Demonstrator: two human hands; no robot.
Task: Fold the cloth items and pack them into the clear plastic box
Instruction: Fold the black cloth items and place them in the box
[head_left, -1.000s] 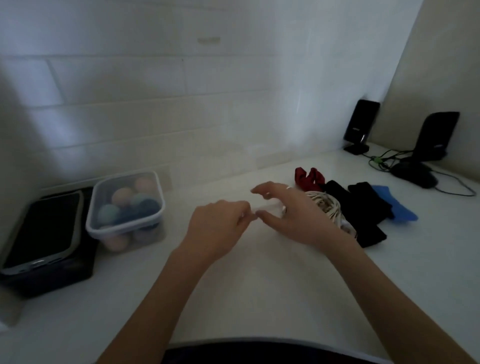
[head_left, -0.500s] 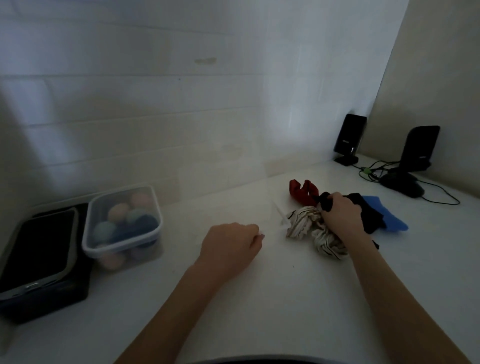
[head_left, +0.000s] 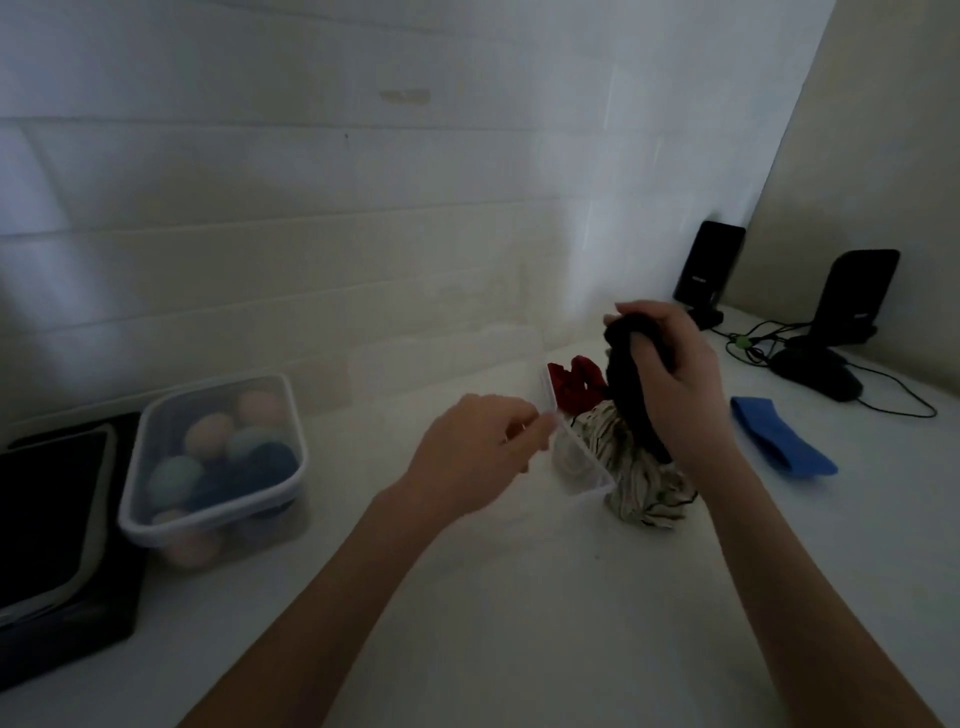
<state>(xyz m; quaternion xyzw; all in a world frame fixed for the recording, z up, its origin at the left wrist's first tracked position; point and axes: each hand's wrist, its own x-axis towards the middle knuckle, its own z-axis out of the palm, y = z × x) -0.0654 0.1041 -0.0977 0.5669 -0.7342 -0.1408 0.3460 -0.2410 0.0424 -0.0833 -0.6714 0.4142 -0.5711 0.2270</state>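
Head view: the right hand (head_left: 675, 379) grips a black cloth (head_left: 631, 384), lifted above a striped cloth (head_left: 644, 483) on the bench (head_left: 493, 597). The left hand (head_left: 478, 452), fingers curled, pinches the rim of a clear plastic box (head_left: 576, 457) just left of the striped cloth. A red cloth (head_left: 574, 384) lies behind, a blue cloth (head_left: 779, 441) to the right.

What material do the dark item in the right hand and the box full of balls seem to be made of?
Dark item: soft black fabric, matte; it hangs limp and bunches under the right hand. Box with balls: clear plastic with a pale rim, probably rigid; the balls show through its walls.
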